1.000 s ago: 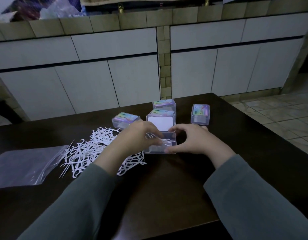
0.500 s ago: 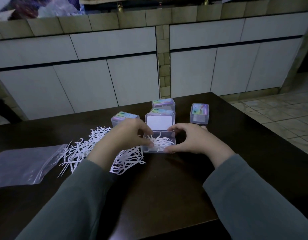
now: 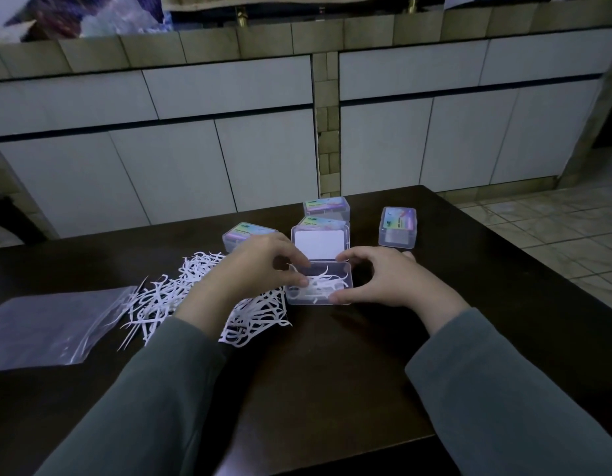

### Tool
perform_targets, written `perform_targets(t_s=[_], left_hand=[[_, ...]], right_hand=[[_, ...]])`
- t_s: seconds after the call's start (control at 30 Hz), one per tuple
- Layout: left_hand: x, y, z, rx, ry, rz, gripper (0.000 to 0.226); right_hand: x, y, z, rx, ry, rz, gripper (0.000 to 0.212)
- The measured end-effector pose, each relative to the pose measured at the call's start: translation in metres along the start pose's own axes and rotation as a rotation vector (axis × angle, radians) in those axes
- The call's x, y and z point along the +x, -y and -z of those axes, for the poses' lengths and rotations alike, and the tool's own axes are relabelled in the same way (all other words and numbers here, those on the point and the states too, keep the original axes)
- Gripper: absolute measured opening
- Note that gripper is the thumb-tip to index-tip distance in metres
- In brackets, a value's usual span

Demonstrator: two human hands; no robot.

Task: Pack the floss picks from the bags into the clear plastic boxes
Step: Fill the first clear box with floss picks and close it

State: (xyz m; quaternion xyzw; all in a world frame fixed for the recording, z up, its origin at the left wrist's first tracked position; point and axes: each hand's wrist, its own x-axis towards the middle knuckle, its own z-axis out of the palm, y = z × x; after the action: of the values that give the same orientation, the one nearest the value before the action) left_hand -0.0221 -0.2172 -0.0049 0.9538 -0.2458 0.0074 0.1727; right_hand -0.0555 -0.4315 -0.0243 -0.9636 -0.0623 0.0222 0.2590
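Note:
An open clear plastic box (image 3: 335,297) sits mid-table with its lid (image 3: 319,244) standing up behind it and a few white floss picks inside. My left hand (image 3: 259,269) is at the box's left end; its thumb and forefinger curl over the rim and pinch picks lying inside. My right hand (image 3: 383,280) holds the box's right end between thumb and forefinger. A loose pile of floss picks (image 3: 174,297) lies left of the box, partly under my left wrist. Further left lies an empty clear zip bag (image 3: 46,328).
Several closed clear boxes with coloured labels stand behind the open one: one at the back (image 3: 326,205), one at the right (image 3: 399,226), one at the left (image 3: 246,233). The dark table's right edge (image 3: 524,255) drops to a tiled floor. White cabinets stand beyond.
My left hand dropped picks into the box, drew back to its left edge, and now reaches in again at the left rim. The right hand has kept holding the box.

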Motion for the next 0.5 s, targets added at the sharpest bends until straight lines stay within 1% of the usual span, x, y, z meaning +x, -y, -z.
perform_targets(t_s=[0.07,0.13,0.27,0.33,0.43,0.5], left_hand=[[0.002,-0.007,-0.006,0.036,0.064,-0.018,0.017],[0.004,-0.014,-0.008,0.034,0.092,-0.007,0.015],[0.002,-0.014,-0.003,0.010,0.127,0.037,0.018],[0.001,-0.013,0.000,0.044,0.110,0.069,0.021],[0.003,-0.015,0.000,0.064,0.020,0.052,0.019],[0.003,-0.018,-0.002,0.047,0.051,0.035,0.014]], right_hand=[[0.000,0.001,0.001,-0.004,0.002,0.003,0.074],[-0.001,0.000,0.001,-0.001,0.003,0.006,0.074],[-0.002,-0.001,0.002,0.017,0.013,0.006,0.074],[-0.002,0.000,0.002,0.007,0.014,0.005,0.076],[-0.002,0.001,0.001,-0.009,0.007,0.000,0.076],[-0.001,0.001,0.001,-0.009,0.008,-0.002,0.076]])
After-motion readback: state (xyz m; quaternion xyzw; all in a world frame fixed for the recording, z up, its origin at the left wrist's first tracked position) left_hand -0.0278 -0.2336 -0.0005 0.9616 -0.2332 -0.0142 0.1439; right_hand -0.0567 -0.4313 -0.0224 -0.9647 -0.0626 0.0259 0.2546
